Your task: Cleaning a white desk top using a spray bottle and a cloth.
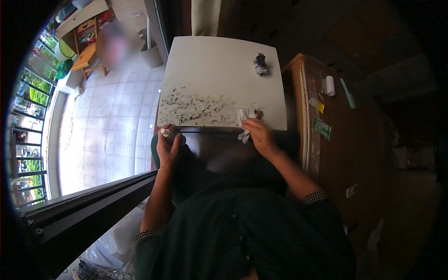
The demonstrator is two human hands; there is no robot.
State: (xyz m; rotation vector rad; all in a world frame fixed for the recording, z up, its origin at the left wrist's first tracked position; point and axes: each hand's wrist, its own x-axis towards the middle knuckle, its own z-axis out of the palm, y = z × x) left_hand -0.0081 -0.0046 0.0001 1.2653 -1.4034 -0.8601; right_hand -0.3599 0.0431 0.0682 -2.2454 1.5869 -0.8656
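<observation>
In front of me is a white tabletop (214, 60), its near left part covered in dark specks and smears. My left hand (168, 147), at the near left corner, is wrapped round a small bottle with a white cap (165, 132); the bottle's body is mostly hidden. My right hand (262, 136) presses a crumpled white tissue (242, 115) onto the near edge, at the right end of the smears. Part of the tissue hangs below the edge. A small brown patch shows beside the fingers. Toward the far right corner lies a wadded, blackened tissue (260, 64).
On the right stands a brown wooden surface (345, 154) bearing a white roll (330, 86), a pale green stick-like thing (347, 93), and a green packet (322, 128). A dark sliding-door rail (93, 200) runs at left, beyond it a tiled floor (112, 116) and a wooden stool (86, 58).
</observation>
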